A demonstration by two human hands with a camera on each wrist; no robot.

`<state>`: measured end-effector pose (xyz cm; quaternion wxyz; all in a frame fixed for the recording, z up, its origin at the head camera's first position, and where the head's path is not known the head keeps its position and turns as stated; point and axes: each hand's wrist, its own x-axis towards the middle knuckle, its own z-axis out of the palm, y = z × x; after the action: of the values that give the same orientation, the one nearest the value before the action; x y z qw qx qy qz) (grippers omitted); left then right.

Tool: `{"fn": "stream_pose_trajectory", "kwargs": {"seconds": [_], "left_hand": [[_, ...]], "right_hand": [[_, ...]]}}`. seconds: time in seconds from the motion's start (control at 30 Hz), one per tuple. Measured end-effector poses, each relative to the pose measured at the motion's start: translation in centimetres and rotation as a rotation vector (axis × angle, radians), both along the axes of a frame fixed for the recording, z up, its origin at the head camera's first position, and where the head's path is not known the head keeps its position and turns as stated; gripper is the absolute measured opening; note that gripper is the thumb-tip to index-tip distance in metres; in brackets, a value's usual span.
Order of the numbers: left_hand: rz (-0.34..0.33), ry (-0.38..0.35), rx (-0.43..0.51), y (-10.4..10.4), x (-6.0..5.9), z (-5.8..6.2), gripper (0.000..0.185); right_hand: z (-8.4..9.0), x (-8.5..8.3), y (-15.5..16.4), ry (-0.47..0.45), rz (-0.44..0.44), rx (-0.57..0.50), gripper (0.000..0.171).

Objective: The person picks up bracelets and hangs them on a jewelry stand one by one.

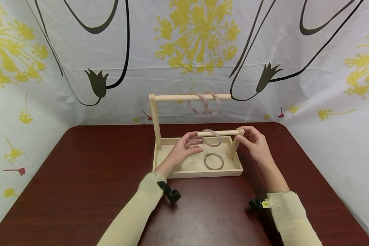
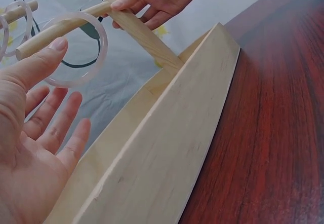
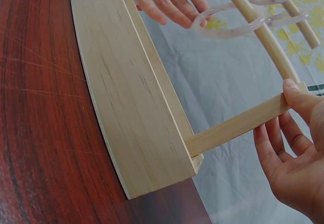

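A wooden bangle stand [image 1: 200,173] has a tray base, a tall rear bar and a lower front bar. On the lower bar [image 1: 229,133] hangs a pale translucent bangle [image 1: 213,145]. My left hand [image 1: 182,149] is at that bar's free end, its fingers spread and its thumb overlapping the bar end in the left wrist view. With thumb and fingers, my right hand [image 1: 258,145] grips the top of the short post [image 3: 243,118] where it meets the bar. Two more bangles [image 1: 196,112] hang on the tall bar, and another bangle [image 1: 213,168] lies in the tray.
The stand rests on a dark red-brown wooden table [image 1: 80,184]. Behind and beside it hangs a white cloth [image 1: 126,109] with yellow and grey flower prints. The tall bar [image 1: 175,97] runs above and behind both hands.
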<state>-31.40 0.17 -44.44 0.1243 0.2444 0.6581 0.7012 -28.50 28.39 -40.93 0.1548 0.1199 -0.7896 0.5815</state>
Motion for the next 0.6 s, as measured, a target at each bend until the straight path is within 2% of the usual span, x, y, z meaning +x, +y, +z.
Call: {"fn": "stream_pose_trajectory", "kwargs": {"seconds": [0.6], "left_hand": [[-0.021, 0.020, -0.005, -0.10, -0.07, -0.63, 0.060]], "right_hand": [[-0.02, 0.05, 0.00, -0.006, -0.008, 0.012, 0.027]]}}
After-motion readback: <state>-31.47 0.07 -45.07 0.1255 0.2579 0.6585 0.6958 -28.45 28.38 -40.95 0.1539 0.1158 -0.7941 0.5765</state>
